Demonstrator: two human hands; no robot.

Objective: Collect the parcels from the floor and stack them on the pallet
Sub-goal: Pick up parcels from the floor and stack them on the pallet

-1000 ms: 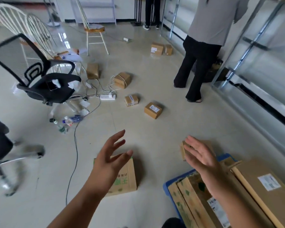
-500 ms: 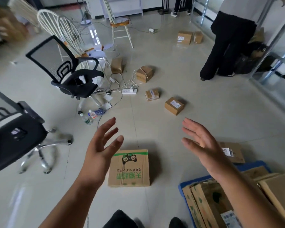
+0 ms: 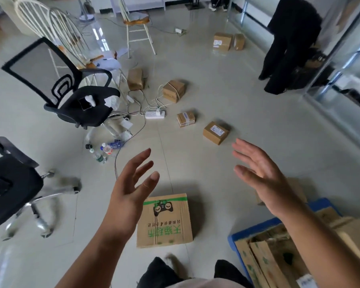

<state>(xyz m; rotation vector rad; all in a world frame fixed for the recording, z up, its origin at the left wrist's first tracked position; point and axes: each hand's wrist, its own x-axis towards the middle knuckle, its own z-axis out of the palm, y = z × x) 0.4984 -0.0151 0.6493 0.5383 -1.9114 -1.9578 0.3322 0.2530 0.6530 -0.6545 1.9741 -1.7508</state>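
Two hands: left hand [image 3: 131, 190] and right hand [image 3: 260, 173] both raised over the floor, fingers spread, palms facing each other, holding nothing, well apart.
Target parcel: green-printed carton [image 3: 164, 220] lying flat on the floor [image 3: 247, 104], near, just ahead of the person's feet.
Key relation: carton lies below and between the hands, toward the left; left hand overlaps its near-left edge in view, right hand is further off to the right. Left hand nearer.
Long axis: carton looks a bit longer near-to-far than left-to-right, green tape edge on the far side; hands would likely take the left and right sides.
Step, judged: reach down to grip the carton, not yet touched.
Pallet: blue pallet [image 3: 237, 238] near right, already carrying big cartons [image 3: 264, 265]; close to the target, short carry to the right.
Other parcels: labelled small box [image 3: 215, 133] and taped small box [image 3: 185, 119] mid floor; string-tied box [image 3: 173, 90] and brown box [image 3: 135, 79] further; two boxes [image 3: 222, 41] far right.
Partly hidden: another box behind the right wrist, details not clear.
Clutter: black office chair [image 3: 79, 104] left, power strip [image 3: 155, 114] with cables, bottles [image 3: 104, 150] on floor.
Bystander: standing person [image 3: 289, 44] far right.
Progress, judged: most parcels not yet collected.
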